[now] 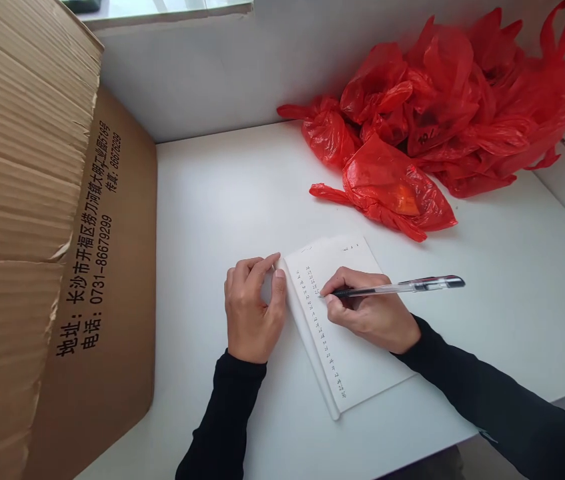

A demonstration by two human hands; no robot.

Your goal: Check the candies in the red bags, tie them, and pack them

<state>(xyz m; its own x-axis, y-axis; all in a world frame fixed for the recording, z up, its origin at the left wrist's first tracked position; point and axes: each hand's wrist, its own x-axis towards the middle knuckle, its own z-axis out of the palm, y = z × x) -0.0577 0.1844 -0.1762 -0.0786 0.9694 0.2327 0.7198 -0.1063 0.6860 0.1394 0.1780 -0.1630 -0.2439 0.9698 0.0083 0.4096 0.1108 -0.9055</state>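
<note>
A small white notepad point(349, 353) lies tilted on the white table point(212, 200), with a column of small handwritten marks down its left side. My right hand point(369, 313) rests on the pad, closed on a clear pen with a dark cap point(402, 287); the tip touches the paper near the top of the column. My left hand point(252, 307) sits at the pad's upper left corner, fingers curled, thumb and forefinger pressing the edge of the pad. Both arms wear black sleeves.
A large brown cardboard box point(37, 233) with printed black characters stands along the left side. A heap of red plastic bags point(437, 113) lies at the back right against the white wall. The table's front edge runs at the lower right.
</note>
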